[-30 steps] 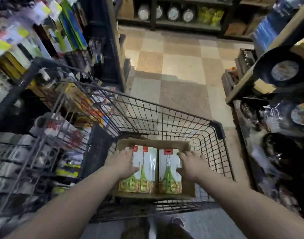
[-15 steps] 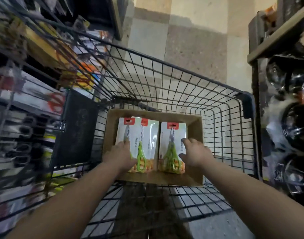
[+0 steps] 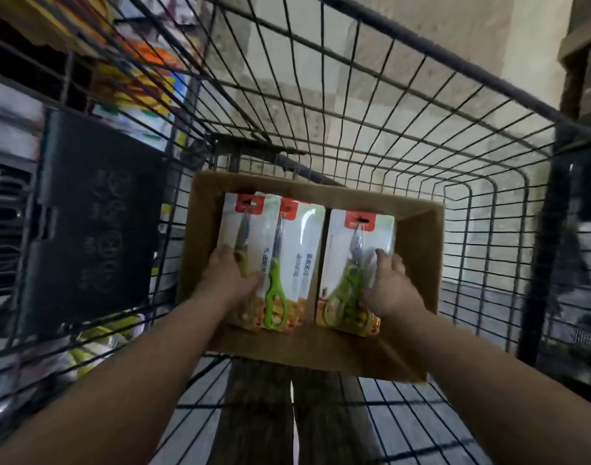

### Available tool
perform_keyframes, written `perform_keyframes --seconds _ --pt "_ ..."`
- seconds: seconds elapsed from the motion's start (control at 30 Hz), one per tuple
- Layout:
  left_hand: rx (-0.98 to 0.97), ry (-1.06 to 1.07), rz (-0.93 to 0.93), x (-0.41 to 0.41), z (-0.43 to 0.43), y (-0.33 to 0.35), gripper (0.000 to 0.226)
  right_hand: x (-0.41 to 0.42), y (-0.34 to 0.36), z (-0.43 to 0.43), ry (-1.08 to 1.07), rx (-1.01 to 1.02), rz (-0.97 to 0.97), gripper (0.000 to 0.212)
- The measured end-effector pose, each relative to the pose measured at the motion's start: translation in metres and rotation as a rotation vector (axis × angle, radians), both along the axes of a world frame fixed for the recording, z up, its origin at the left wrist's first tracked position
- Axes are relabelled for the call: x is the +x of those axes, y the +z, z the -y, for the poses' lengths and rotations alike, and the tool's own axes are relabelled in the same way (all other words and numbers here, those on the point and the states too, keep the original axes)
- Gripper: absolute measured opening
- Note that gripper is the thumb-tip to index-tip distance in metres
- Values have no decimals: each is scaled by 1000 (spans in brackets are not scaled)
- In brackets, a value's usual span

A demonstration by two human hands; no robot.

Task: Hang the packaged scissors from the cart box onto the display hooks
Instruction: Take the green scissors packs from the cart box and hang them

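Three flat, glossy blister packs of green-handled scissors are lying in an open brown cardboard box (image 3: 418, 250), which is sitting inside a black wire cart (image 3: 388, 129). The left pack (image 3: 243, 226) is being gripped at its left edge by the left hand (image 3: 232, 280), and the right pack (image 3: 348, 243) is being gripped at its right edge by the right hand (image 3: 389, 290). The middle pack (image 3: 301, 250) is lying untouched.

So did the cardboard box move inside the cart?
No. The cardboard box still sits by the shopping cart's left wire wall, beside the black flap; only the camera came closer.
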State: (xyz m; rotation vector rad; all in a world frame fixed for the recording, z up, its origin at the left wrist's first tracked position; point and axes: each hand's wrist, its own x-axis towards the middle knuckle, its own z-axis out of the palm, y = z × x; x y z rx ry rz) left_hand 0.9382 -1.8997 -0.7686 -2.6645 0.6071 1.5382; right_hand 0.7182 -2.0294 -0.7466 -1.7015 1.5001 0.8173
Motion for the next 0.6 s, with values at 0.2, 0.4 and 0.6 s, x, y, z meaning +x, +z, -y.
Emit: perform_keyframes --seconds 0.2,0.4,0.6 --pt "10 209 -52 4 2 -15 85 3 -14 -6 -357 0 89 85" --pt "-59 294 -17 0 1 -11 72 3 -18 -5 -527 -133 156 78" --pt "-82 328 -75 5 5 -13 51 4 -21 -6 -478 -71 171 26"
